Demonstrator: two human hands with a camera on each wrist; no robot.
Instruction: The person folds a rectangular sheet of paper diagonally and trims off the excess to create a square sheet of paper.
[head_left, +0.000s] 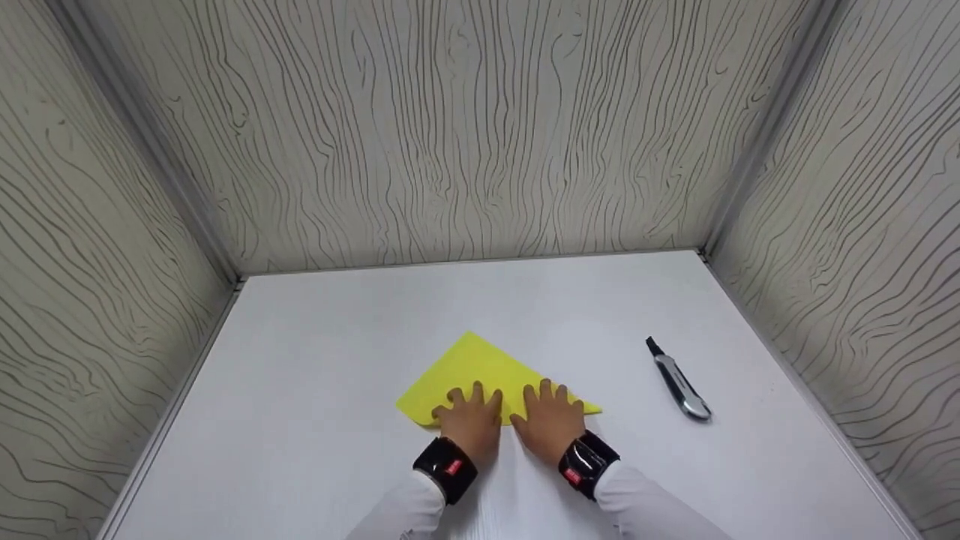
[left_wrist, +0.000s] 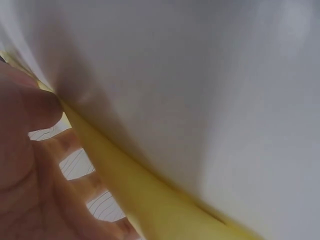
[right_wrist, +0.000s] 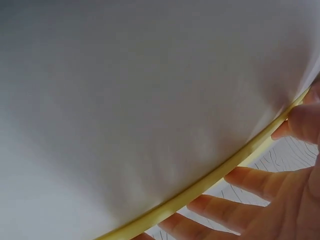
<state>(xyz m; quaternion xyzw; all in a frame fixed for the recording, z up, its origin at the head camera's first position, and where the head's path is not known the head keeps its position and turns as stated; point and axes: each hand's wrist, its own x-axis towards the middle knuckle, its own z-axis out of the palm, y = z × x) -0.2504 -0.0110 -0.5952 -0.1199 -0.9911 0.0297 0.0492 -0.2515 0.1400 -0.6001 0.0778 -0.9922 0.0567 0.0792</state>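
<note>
A sheet of yellow paper (head_left: 469, 364), folded over into a rough triangle, lies on the white table with one corner pointing away from me. My left hand (head_left: 471, 425) rests on its near left part, fingers spread. The right hand (head_left: 551, 422) lies spread on the near right part, close to the right corner. In the left wrist view the paper's near edge (left_wrist: 135, 185) bulges up a little from the table beside the left thumb. Under the right fingers (right_wrist: 215, 212) the folded edge (right_wrist: 195, 192) looks flatter. Both palms hide parts of the near edge.
A utility knife (head_left: 681, 384) with a grey and black handle lies on the table right of the paper. Wood-grain panels (head_left: 465, 135) enclose the white table (head_left: 315, 360) at the back and both sides.
</note>
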